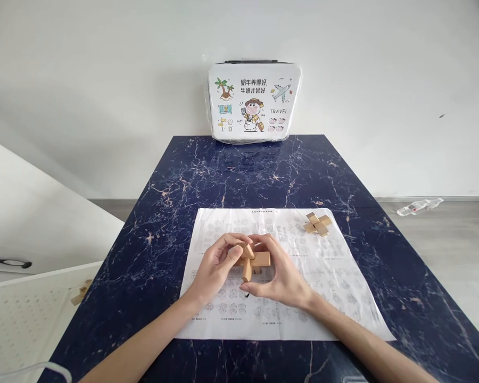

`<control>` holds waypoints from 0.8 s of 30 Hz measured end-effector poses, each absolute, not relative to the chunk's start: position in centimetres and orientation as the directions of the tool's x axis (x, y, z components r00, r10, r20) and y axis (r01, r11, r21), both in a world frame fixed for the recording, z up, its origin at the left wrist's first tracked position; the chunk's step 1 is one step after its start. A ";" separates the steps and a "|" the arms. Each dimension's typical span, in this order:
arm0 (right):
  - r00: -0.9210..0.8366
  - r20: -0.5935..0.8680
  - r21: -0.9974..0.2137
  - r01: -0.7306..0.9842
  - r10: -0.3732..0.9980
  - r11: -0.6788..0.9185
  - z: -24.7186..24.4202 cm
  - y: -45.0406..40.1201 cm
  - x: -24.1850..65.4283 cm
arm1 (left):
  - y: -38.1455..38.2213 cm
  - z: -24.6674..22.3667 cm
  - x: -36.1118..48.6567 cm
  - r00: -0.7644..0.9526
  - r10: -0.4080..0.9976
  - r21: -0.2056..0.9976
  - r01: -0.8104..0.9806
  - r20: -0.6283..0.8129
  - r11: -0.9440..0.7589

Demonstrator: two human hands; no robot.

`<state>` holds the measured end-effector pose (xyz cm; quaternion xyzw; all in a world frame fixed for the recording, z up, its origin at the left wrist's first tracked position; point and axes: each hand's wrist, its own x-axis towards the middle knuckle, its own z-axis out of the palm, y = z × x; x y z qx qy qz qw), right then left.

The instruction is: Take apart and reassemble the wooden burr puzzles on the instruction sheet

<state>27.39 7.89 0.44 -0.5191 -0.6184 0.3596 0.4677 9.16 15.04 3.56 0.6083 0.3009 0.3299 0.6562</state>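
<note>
Above a printed paper sheet (331, 308), both hands hold one wooden block puzzle (261, 259) made of crossed pieces. My left hand (216, 264) grips its left side, the thumb pressed on the upper pieces. My right hand (283, 276) curls around the right side, fingers behind the puzzle and thumb near its lower front. One piece points toward me and another sticks out to the right. The undersides and some fingertips are hidden. A second wooden cross-shaped puzzle (318, 225) lies on the sheet's upper right.
The dark blue marbled table (239, 181) carries a white cartoon-printed case (255, 103) at its far edge, against the wall. At the left stands a white perforated basket (16, 314) with a wooden piece (81, 293) at its edge. A clear bottle (419, 207) lies on the floor at right.
</note>
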 end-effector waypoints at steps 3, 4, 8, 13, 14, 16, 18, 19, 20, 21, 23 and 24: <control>-0.002 0.240 -0.910 0.347 0.971 0.226 0.4 7.9 27.4 | 15.2 3.4 9.0 0.610 0.792 0.997 -0.069 0.005 0.047; -0.002 0.254 -0.903 0.359 0.967 0.238 0.3 7.8 27.4 | 15.2 3.3 9.0 0.612 0.791 0.997 -0.064 0.006 0.042; -0.004 0.314 -0.866 0.408 0.949 0.289 0.2 7.9 27.5 | 15.3 3.1 8.7 0.604 0.797 1.000 -0.022 0.005 0.011; 0.037 0.377 -0.811 0.496 0.925 0.310 0.4 7.9 28.0 | 15.9 2.9 8.5 0.566 0.824 0.999 0.018 0.030 -0.049; 0.043 0.390 -0.797 0.517 0.920 0.313 0.4 7.9 28.2 | 16.0 2.9 8.4 0.556 0.830 0.997 0.034 0.034 -0.064; 0.051 0.419 -0.761 0.565 0.907 0.320 0.3 8.0 28.6 | 16.2 3.0 8.5 0.531 0.847 0.994 0.073 0.034 -0.085; 0.062 0.452 -0.717 0.619 0.890 0.321 0.2 8.1 29.1 | 16.4 3.0 8.5 0.492 0.870 0.991 0.104 0.023 -0.085; 0.069 0.469 -0.692 0.648 0.881 0.318 0.2 8.1 29.3 | 16.4 3.0 8.5 0.471 0.882 0.990 0.112 0.020 -0.082; 0.077 0.488 -0.665 0.677 0.869 0.314 0.1 8.2 29.7 | 16.5 3.0 8.5 0.452 0.892 0.990 0.117 0.018 -0.079; 0.084 0.507 -0.637 0.707 0.858 0.307 0.1 8.3 30.0 | 16.6 3.0 8.5 0.440 0.898 0.990 0.120 0.017 -0.078; 0.092 0.545 -0.566 0.773 0.833 0.285 0.1 8.5 30.7 | 16.7 3.0 8.4 0.430 0.902 0.990 0.120 0.021 -0.080; 0.095 0.564 -0.525 0.808 0.820 0.267 0.1 8.6 31.0 | 16.7 2.9 8.4 0.430 0.903 0.989 0.120 0.022 -0.082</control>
